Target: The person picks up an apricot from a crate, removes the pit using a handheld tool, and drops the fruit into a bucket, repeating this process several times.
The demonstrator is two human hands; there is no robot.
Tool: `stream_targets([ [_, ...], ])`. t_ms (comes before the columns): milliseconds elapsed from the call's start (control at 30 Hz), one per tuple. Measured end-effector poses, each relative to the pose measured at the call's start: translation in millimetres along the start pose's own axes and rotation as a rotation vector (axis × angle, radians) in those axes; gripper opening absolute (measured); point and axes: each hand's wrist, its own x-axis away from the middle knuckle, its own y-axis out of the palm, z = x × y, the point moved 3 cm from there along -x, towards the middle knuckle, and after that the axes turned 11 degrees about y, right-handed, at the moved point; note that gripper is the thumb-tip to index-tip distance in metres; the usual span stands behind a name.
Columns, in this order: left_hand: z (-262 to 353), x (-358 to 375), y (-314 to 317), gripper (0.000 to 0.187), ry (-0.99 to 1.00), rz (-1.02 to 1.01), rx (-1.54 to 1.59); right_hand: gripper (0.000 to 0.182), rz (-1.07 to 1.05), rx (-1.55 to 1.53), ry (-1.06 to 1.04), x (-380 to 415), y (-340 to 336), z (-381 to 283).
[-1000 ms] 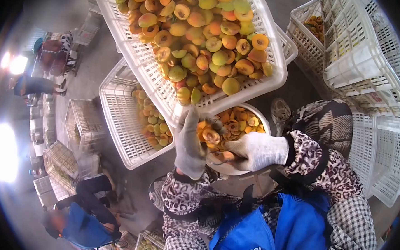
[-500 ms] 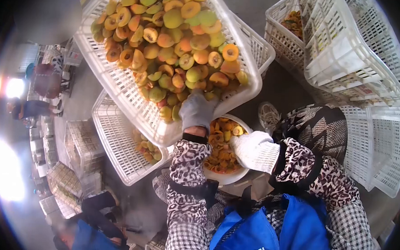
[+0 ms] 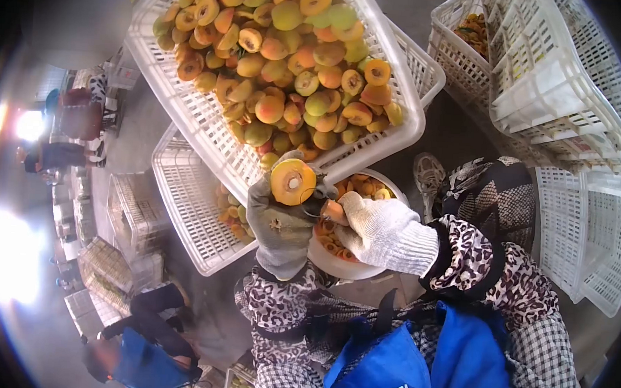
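Note:
My left hand (image 3: 277, 227), in a grey glove, is closed around a yellow peach half (image 3: 293, 182) with its cut face turned up and a pale spot at its centre. My right hand (image 3: 389, 233), in a white knitted glove, grips a small looped tool with a brown handle (image 3: 335, 213). Its thin curved metal end lies at the right edge of the peach half. Both hands are over the near edge of a white crate (image 3: 207, 146) full of halved peaches (image 3: 282, 73). Beneath them stands a white bucket (image 3: 345, 266) with orange fruit scraps, partly hidden by my gloves.
Another white crate (image 3: 190, 216) with some fruit sits below left. Stacked white crates (image 3: 534, 86) stand at the right, one holding scraps (image 3: 471, 34). A co-worker in blue (image 3: 147, 361) bends at lower left; other people (image 3: 67, 139) are farther off.
My left hand has come back from the fruit in the crate and now holds a peach half. My right hand has moved slightly left, bringing the tool to that half.

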Motion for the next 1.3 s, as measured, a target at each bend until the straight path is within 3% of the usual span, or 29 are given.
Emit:
stream_targets([
  [67, 3.1, 7.5, -4.8, 0.042, 0.260, 0.024, -0.605, 0.026, 0.014, -0.034, -0.036, 0.8, -0.2, -9.2],
  [100, 1.8, 12.2, 1.2, 0.037, 0.469, -0.065, -1.003, 0.024, 0.031, -0.073, -0.071, 1.0, 0.1, -13.4],
  [233, 7.9, 17.1, -6.4, 0.035, 0.552, -0.044, -0.908, 0.024, 0.115, -0.024, -0.223, -2.9, 8.7, -24.1],
  [300, 7.5, 16.0, -11.5, 0.034, 0.386, 0.127, -0.557, 0.024, 0.071, -0.032, -0.187, -6.5, 8.5, -30.2],
  [400, 5.1, 19.0, -9.6, 0.040, 0.377, 0.135, -0.468, 0.024, -0.009, 0.000, -0.051, -7.0, 9.0, -40.0],
  [533, 5.2, 18.0, -11.7, 0.043, 0.346, 0.155, -0.479, 0.023, -0.014, 0.034, -0.054, -9.7, 17.6, -40.2],
  [633, 4.8, 20.9, -16.1, 0.039, 0.452, 0.184, -0.618, 0.025, 0.041, 0.130, -0.030, -8.0, 16.3, -40.3],
  [733, -0.8, 22.7, -30.4, 0.035, 0.330, 0.254, -0.585, 0.027, 0.136, 0.224, -0.022, -7.8, 5.8, -40.0],
  [833, 1.9, 23.5, -33.4, 0.034, 0.428, 0.240, -0.846, 0.031, 0.145, 0.236, 0.001, -11.3, 6.8, -35.7],
  [900, 12.9, 19.8, -20.9, 0.039, 0.020, 0.327, -0.719, 0.032, 0.076, 0.228, 0.034, -12.4, 7.0, -35.3],
  [933, 15.9, 19.5, -25.7, 0.039, 0.019, 0.325, -0.718, 0.033, 0.009, 0.220, 0.063, -13.4, 6.5, -34.3],
  [967, 18.8, 18.0, -30.4, 0.042, 0.100, 0.219, -0.771, 0.034, -0.149, 0.084, 0.041, -13.9, 1.6, -34.0],
  [1000, 19.4, 15.8, -32.7, 0.046, 0.180, 0.109, -0.822, 0.034, -0.144, 0.082, 0.043, -14.5, 10.5, -21.6],
  [1033, 10.5, 13.7, -30.7, 0.052, 0.346, 0.143, -0.720, 0.034, 0.037, 0.252, -0.273, -14.1, 26.6, -11.2],
  [1067, -1.5, 7.7, -39.8, 0.052, 0.345, 0.141, -0.720, 0.034, 0.219, 0.421, -0.590, -9.7, 18.1, -28.1],
  [1100, -5.5, 3.3, -46.2, 0.054, 0.718, -0.001, -0.992, 0.033, -0.159, -0.190, -0.011, -8.6, 11.2, -22.8],
  [1133, -7.5, 4.8, -44.5, 0.056, 1.094, -0.155, -1.253, 0.033, -0.163, -0.194, -0.011, -6.1, 1.5, -32.7],
  [1167, -2.0, 1.9, -36.3, 0.051, 1.140, -0.242, -1.338, 0.032, -0.417, -0.455, 0.151, -5.4, 1.2, -35.6],
  [1200, 1.6, 6.9, -29.0, 0.051, 1.136, -0.239, -1.345, 0.031, -0.673, -0.714, 0.319, -4.4, 5.3, -36.0],
  [1233, 8.1, 8.4, -24.0, 0.046, 0.757, 0.094, -0.999, 0.030, -0.780, -0.715, 0.321, -6.1, 8.8, -31.9],
  [1267, 6.1, 13.1, -19.5, 0.042, 0.373, 0.389, -0.625, 0.030, -0.783, -0.716, 0.324, -4.8, 15.1, -31.5],
  [1300, 7.2, 15.9, -7.4, 0.041, 0.302, 0.401, -0.568, 0.029, -0.442, -0.485, 0.085, -6.2, 15.2, -34.0],
])
